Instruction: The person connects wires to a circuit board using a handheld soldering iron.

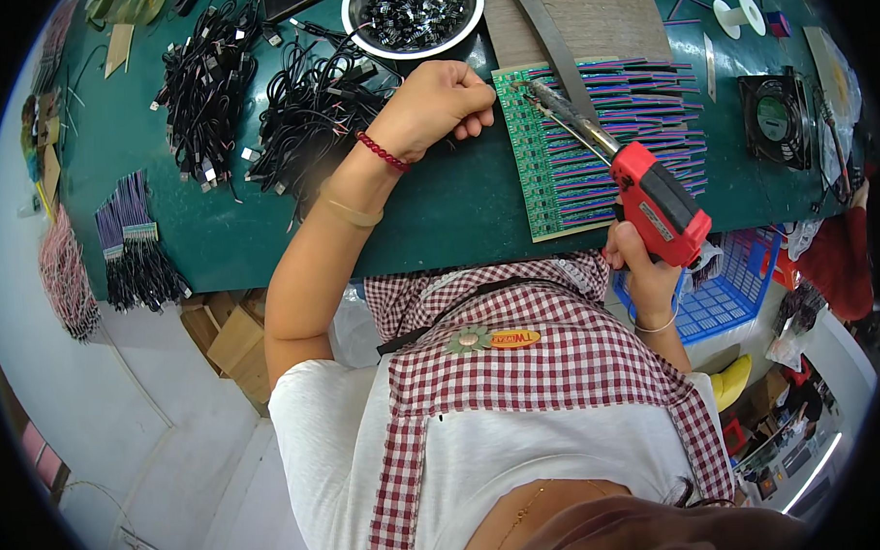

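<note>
Soldering station, head view. A red soldering gun (659,204) is gripped by the right hand (638,258), fingers wrapped tightly round its handle; its metal tip is held at the upper left corner of a green circuit-board panel (538,170) lying on the green table (438,217). The left hand (434,105), curled into a loose fist with nothing seen in it, is rested beside the panel's left edge. Coloured wires (652,112) are already laid across the panel; how many joints are finished cannot be told. A bowl (412,14) of small parts is placed behind.

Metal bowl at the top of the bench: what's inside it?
The metal bowl holds a heap of small black connector-like parts. They cover the bowl's bottom, so anything beneath them cannot be seen.
</note>
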`<act>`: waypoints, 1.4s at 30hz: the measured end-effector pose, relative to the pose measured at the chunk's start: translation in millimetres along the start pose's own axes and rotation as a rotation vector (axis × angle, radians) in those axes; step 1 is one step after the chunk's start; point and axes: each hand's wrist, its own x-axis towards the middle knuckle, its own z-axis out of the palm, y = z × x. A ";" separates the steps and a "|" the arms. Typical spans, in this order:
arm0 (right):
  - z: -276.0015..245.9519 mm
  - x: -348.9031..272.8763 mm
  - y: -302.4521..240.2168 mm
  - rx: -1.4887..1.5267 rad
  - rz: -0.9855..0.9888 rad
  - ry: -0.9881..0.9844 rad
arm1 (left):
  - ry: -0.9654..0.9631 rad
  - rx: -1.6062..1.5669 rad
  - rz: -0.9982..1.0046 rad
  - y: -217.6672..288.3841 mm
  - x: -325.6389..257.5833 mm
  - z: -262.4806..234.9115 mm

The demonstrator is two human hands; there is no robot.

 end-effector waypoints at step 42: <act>-5.9 16.4 -21.9 0.478 -0.163 0.050 | 0.563 1.055 0.634 26.7 17.6 -37.3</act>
